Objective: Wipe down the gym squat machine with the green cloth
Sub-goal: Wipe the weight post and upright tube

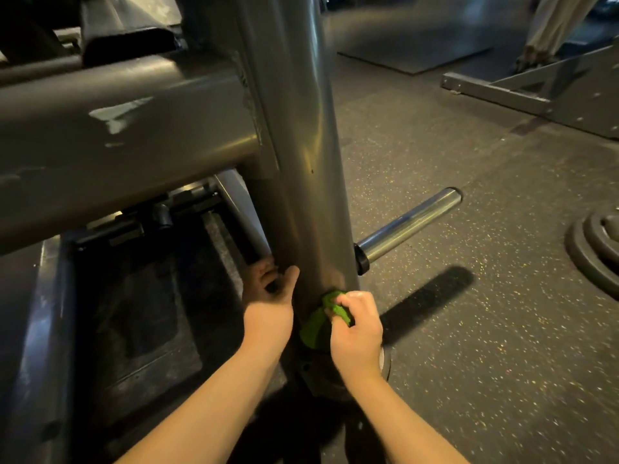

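The squat machine's thick grey upright post (301,145) runs down the middle of the view, joined on the left by a wide grey cross beam (117,139). My right hand (356,324) grips the bunched green cloth (318,324) and holds it against the post's lower front, just above the base. My left hand (269,294) reaches to the post's left side with its fingers curled round the edge there and its thumb lying on the post.
A chrome plate peg (408,226) sticks out to the right of the post. Black weight plates (599,249) lie on the speckled rubber floor (469,329) at the right edge. Another machine's grey frame (522,92) and a person's legs (549,25) are at top right.
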Demonstrator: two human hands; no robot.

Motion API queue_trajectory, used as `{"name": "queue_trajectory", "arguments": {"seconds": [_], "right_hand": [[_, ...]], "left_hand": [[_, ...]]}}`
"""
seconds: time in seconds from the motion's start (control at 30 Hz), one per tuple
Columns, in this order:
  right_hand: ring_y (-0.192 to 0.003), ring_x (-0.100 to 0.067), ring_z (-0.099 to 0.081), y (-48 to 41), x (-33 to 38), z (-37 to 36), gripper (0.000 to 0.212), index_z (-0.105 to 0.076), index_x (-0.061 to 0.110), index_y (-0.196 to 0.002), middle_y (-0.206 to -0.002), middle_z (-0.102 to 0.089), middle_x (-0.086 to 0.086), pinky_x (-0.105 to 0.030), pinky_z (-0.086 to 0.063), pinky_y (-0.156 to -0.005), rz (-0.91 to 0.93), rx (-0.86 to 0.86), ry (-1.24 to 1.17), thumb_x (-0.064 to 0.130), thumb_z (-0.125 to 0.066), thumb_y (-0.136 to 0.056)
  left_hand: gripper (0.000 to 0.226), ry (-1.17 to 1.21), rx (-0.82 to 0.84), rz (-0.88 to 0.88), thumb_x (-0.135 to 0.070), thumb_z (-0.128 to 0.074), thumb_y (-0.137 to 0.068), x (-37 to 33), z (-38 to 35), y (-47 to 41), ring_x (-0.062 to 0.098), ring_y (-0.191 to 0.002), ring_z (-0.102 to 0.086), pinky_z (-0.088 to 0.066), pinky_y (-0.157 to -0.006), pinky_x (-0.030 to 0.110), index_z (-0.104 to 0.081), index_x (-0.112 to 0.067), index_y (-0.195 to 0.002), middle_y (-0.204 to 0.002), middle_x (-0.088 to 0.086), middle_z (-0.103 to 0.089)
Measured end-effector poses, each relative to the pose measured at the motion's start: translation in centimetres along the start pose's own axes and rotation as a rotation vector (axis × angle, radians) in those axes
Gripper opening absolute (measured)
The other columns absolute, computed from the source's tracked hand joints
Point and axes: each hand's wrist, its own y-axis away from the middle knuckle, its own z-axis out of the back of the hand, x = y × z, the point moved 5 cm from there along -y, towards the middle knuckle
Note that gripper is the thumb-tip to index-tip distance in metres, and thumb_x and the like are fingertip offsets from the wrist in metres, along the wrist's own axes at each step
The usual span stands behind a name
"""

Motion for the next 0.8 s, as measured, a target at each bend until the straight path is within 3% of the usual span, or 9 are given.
{"name": "queue_trajectory", "arguments": {"seconds": [0.1,0.23,0.3,0.4,0.47,0.57,0.67,0.8], "right_hand": [[-0.096,-0.01,-0.06,-3.7,4.4,0.2,0.027,-0.07,0.008,-0.092,-0.097,-0.058,0.0,-0.022,-0.048,-0.086,0.144,-0.06,-0.057,-0.016,-0.068,-0.08],[-0.1,-0.017,-0.058,-5.3,5.1,0.3,0.024,-0.07,0.004,-0.099,-0.102,-0.058,-0.007,-0.027,-0.048,-0.093,0.251,-0.117,-0.069,-0.015,-0.066,-0.084],[-0.102,-0.015,-0.058,-3.2,1.2,0.7,0.026,-0.068,0.01,-0.102,-0.104,-0.057,-0.004,-0.034,-0.05,-0.093,0.135,-0.132,-0.043,-0.011,-0.065,-0.088],[-0.103,0.0,-0.058,0.1,-5.3,2.0,0.024,-0.063,0.028,-0.106,-0.107,-0.058,0.009,-0.044,-0.051,-0.095,-0.249,-0.128,0.013,0.005,-0.06,-0.098],[-0.103,0.006,-0.057,0.1,-6.1,2.1,0.024,-0.064,0.03,-0.106,-0.107,-0.059,0.011,-0.046,-0.05,-0.097,-0.321,-0.143,0.026,0.007,-0.059,-0.099],[-0.11,0.001,-0.057,-1.1,-3.0,1.2,0.024,-0.068,0.023,-0.121,-0.115,-0.059,0.008,-0.034,-0.05,-0.101,-0.256,-0.186,-0.024,0.014,-0.059,-0.101],[-0.122,0.003,-0.048,-1.4,-0.4,0.0,0.047,-0.053,0.015,-0.146,-0.127,-0.049,0.007,-0.01,-0.039,-0.101,-0.145,-0.112,-0.044,0.017,-0.061,-0.1],[-0.121,0.005,-0.043,0.1,-2.2,-0.6,0.054,-0.043,0.022,-0.152,-0.129,-0.042,0.003,-0.004,-0.034,-0.1,-0.056,-0.09,0.057,0.012,-0.058,-0.101]], "left_hand": [[0.033,-0.031,0.005,-0.038,-0.017,-0.078,-0.089,-0.3,0.1,-0.1,0.001,-0.099,-0.067,-0.053,-0.08,0.015,-0.059,-0.034,-0.109,-0.107,-0.01,-0.068],[0.038,-0.066,0.011,-0.059,-0.014,-0.079,-0.087,0.6,0.2,0.1,0.002,-0.1,-0.066,-0.051,-0.078,0.01,-0.057,-0.034,-0.11,-0.109,-0.009,-0.067],[0.045,-0.06,0.041,-0.042,-0.014,-0.081,-0.085,1.4,-0.1,0.3,0.008,-0.107,-0.066,-0.052,-0.082,0.015,-0.056,-0.038,-0.113,-0.117,-0.006,-0.067],[0.059,-0.067,0.074,0.01,-0.013,-0.084,-0.081,2.4,-0.7,0.9,0.009,-0.117,-0.061,-0.052,-0.092,0.028,-0.05,-0.045,-0.118,-0.125,-0.012,-0.063],[0.065,-0.086,0.057,0.008,-0.011,-0.084,-0.08,2.5,-1.0,1.1,0.012,-0.12,-0.06,-0.052,-0.099,0.036,-0.047,-0.042,-0.123,-0.121,-0.019,-0.06],[0.064,-0.131,0.036,-0.017,-0.015,-0.085,-0.08,2.8,-0.9,1.2,0.015,-0.122,-0.06,-0.052,-0.104,0.044,-0.048,-0.041,-0.126,-0.125,-0.015,-0.061],[0.06,-0.159,0.041,-0.023,-0.021,-0.08,-0.086,2.7,-0.4,1.1,0.014,-0.119,-0.061,-0.051,-0.106,0.044,-0.049,-0.027,-0.137,-0.131,-0.004,-0.062],[0.062,-0.139,0.038,-0.021,-0.02,-0.075,-0.09,2.4,-0.4,1.1,0.015,-0.121,-0.06,-0.05,-0.103,0.033,-0.045,-0.018,-0.144,-0.132,-0.001,-0.06]]}}
